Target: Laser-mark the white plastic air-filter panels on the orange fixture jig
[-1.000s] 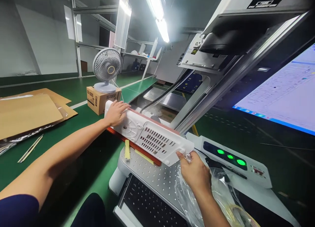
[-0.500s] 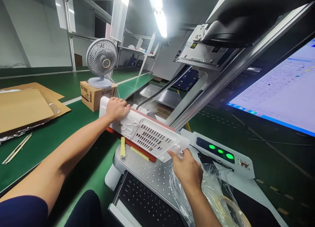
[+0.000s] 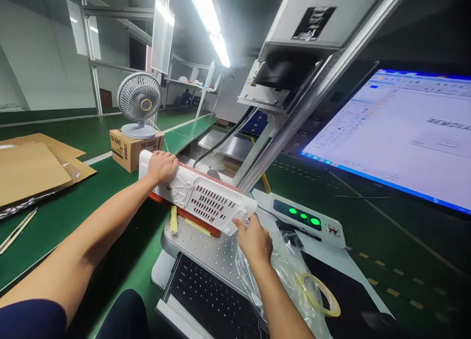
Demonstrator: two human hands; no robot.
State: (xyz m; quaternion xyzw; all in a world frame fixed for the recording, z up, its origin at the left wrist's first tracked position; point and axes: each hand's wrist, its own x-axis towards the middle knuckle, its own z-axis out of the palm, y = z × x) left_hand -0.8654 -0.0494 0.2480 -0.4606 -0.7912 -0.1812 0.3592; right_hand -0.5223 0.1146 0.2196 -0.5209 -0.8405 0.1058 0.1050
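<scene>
The left hand (image 3: 160,167) clamps over one end of a white slotted plastic panel (image 3: 206,200); the right hand (image 3: 252,241) grips the other end, beside a clear plastic bag (image 3: 279,275). The panel rests along a red strip (image 3: 198,221) above a perforated metal plate (image 3: 187,246).

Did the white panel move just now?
No, it looks like it didn't: the panel sits in the same place over the metal plate. Both slid together in the view, so the camera moved.
</scene>
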